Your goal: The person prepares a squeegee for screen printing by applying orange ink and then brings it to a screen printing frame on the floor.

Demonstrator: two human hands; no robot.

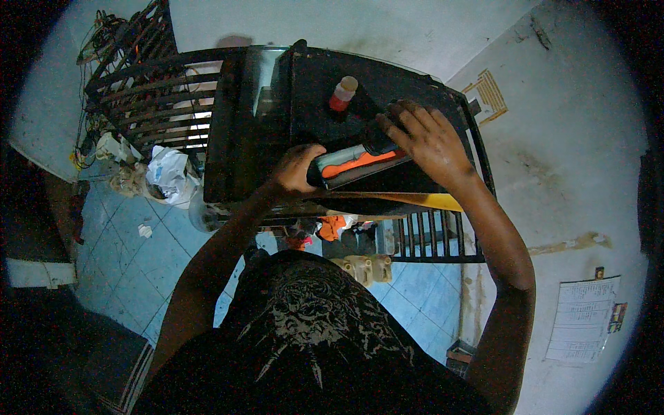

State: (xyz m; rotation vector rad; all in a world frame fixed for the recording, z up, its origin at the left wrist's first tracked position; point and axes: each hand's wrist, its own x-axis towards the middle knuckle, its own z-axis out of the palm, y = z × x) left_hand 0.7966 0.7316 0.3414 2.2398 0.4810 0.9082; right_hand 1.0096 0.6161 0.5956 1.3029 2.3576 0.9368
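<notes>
A long dark box-like object (363,164) with a grey and orange face lies tilted over the black table top (266,155). Its exact kind cannot be made out. My left hand (299,170) grips its left end, thumb on the far edge. At its right end is my right hand (430,144), fingers bent over a black part there; that grip is partly hidden. Beyond the object stands a small bottle (343,94) with red contents and a pale cap.
A yellow strip (436,200) runs along the table's near edge. Tangled cables (114,41) hang on the slatted rack (155,86) at left. White plastic bags (169,173) lie beside the table. Tan containers (363,268) stand on the blue tiled floor (138,256). A wall closes the right side.
</notes>
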